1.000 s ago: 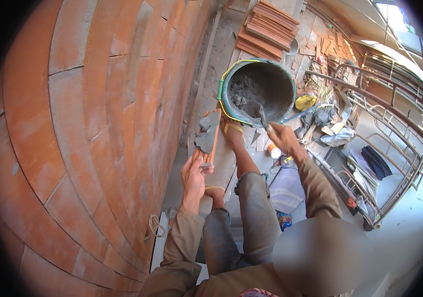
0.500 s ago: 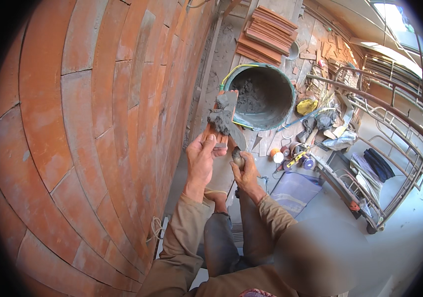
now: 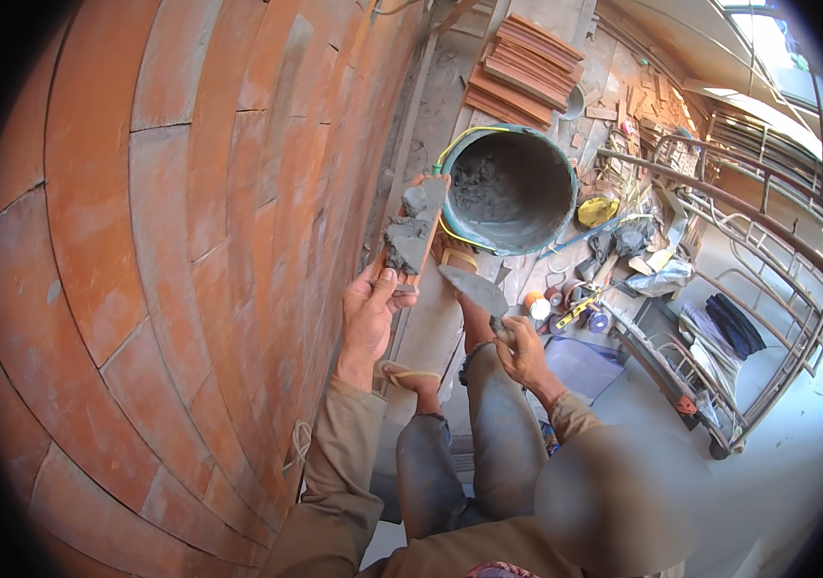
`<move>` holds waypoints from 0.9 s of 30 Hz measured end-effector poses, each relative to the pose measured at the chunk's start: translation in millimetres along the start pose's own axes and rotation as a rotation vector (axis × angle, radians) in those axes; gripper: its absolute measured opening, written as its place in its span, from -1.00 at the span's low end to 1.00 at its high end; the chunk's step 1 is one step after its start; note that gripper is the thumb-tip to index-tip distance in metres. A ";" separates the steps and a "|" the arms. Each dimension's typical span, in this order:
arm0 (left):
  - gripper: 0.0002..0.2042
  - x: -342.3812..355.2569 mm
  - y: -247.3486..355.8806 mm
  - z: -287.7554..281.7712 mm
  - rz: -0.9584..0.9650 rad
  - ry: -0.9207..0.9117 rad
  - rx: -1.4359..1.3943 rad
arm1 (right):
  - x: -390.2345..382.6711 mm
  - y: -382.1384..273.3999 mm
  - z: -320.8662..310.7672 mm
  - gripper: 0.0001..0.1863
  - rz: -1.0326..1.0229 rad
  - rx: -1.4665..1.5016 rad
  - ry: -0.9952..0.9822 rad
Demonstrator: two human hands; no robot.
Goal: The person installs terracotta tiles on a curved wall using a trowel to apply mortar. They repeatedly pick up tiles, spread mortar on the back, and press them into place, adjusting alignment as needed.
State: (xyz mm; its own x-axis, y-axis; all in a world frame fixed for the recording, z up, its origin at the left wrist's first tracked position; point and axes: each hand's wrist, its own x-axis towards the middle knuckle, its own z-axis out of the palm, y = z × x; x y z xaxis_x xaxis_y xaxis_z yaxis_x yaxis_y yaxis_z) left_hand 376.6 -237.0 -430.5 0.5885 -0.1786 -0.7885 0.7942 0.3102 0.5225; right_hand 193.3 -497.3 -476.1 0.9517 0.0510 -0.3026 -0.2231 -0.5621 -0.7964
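Note:
My left hand [image 3: 365,323] grips the lower end of an orange clay tile [image 3: 406,284], which is tilted upward and carries lumps of grey mortar [image 3: 406,241] along its face. My right hand [image 3: 527,354] is closed on the handle of a pointed trowel [image 3: 469,287], its grey blade just right of the tile and apart from it. Behind them is a dark green bucket [image 3: 551,169] with a yellow handle and grey mortar inside; the tile's top end overlaps its left side in view.
A wall of orange tiles [image 3: 170,270] fills the left. Stacked tiles [image 3: 522,67] lie beyond the bucket. On the right are metal frames [image 3: 768,231], a yellow bag [image 3: 597,210], small cans [image 3: 537,305], scraps and a purple sheet [image 3: 580,371]. My sandalled feet are below the tile and bucket.
The trowel has come out of the bucket to beside the tile, then slightly rightward from under it. My left hand has raised the tile, then drawn it back down and left.

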 end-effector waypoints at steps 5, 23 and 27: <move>-0.63 -3.4 -1.8 -13.7 0.020 0.026 0.012 | 14.6 -65.1 -28.0 -0.56 0.293 0.224 -0.088; -0.68 -57.3 -41.2 8.3 -0.060 -0.034 -0.258 | 60.0 -15.3 42.9 -0.41 0.208 -0.202 0.193; -0.68 -55.2 -41.8 4.5 -0.021 -0.017 -0.235 | 17.6 -0.8 20.7 -0.42 0.224 -0.303 0.127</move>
State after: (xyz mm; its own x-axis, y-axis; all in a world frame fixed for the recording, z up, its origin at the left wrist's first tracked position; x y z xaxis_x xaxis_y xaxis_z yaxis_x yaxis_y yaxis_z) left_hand 311.6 -244.4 -407.4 0.5766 -0.2024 -0.7915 0.7502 0.5149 0.4148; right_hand 205.8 -478.9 -491.6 0.9091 -0.1927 -0.3692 -0.3744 -0.7666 -0.5216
